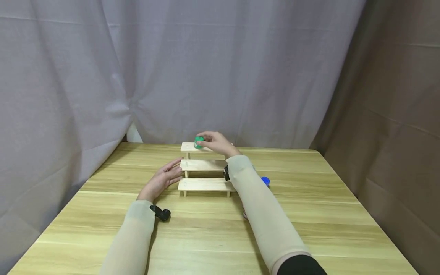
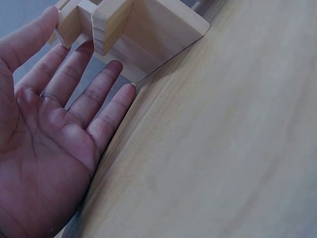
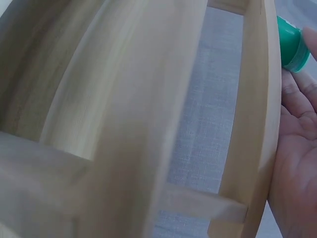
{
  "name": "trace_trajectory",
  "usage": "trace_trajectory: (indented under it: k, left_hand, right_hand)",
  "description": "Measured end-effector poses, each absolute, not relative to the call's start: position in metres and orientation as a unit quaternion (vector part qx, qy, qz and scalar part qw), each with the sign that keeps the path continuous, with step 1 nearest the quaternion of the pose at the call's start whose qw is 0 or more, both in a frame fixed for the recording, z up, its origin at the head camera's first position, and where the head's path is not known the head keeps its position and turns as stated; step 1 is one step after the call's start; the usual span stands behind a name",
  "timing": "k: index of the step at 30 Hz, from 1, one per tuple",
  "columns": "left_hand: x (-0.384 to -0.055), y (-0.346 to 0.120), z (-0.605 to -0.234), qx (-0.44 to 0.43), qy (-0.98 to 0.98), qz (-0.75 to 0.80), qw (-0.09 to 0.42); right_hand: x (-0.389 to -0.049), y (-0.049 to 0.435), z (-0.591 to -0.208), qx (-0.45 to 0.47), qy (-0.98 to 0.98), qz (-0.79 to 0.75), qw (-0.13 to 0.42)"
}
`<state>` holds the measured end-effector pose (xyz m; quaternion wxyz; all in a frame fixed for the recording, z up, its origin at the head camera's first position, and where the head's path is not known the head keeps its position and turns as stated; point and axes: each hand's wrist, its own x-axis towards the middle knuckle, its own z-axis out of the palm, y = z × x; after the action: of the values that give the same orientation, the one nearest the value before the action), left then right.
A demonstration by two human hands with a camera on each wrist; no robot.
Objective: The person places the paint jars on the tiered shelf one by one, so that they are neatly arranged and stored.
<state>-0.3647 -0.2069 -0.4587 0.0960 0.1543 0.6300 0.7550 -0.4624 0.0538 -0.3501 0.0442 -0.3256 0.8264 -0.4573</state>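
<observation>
A three-tier wooden stand [image 1: 205,185] is on the table, its steps rising toward the back. My right hand [image 1: 217,143] pinches a small green tub [image 1: 198,143] between thumb and fingers at the top step, left of its middle. In the right wrist view the green tub [image 3: 293,45] shows past the edge of the top board; whether its base touches the board is hard to tell. Beside the stand's left end is my left hand [image 1: 162,180], palm toward it and fingers extended. The left wrist view shows those fingertips [image 2: 115,67] at the stand's side, holding nothing.
A blue lid or tub [image 1: 265,181] is to the right of the stand, partly behind my right forearm. Another small object [image 1: 245,215] is mostly hidden under that forearm. Grey curtains [image 1: 220,76] hang behind the wooden table [image 1: 199,244].
</observation>
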Motion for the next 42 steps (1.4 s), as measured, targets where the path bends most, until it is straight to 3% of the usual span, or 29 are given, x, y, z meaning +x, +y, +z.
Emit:
trace_trajectory:
  k: [19,31,42]
  left_hand:
    - [-0.369,-0.203,-0.460,0.164,0.634,0.749,0.101]
    - [-0.366,-0.202,-0.458,0.157,0.629,0.754,0.106]
    - [-0.364,-0.205,-0.458,0.155,0.634,0.751,0.103]
  right_hand:
    - [-0.461,0.047,-0.354,-0.319,0.837,-0.444,0.016]
    - [-0.450,0.056,-0.346,-0.269,0.845,-0.462,0.006]
    - [-0.446,0.064,-0.339,-0.288,0.849,-0.442,-0.022]
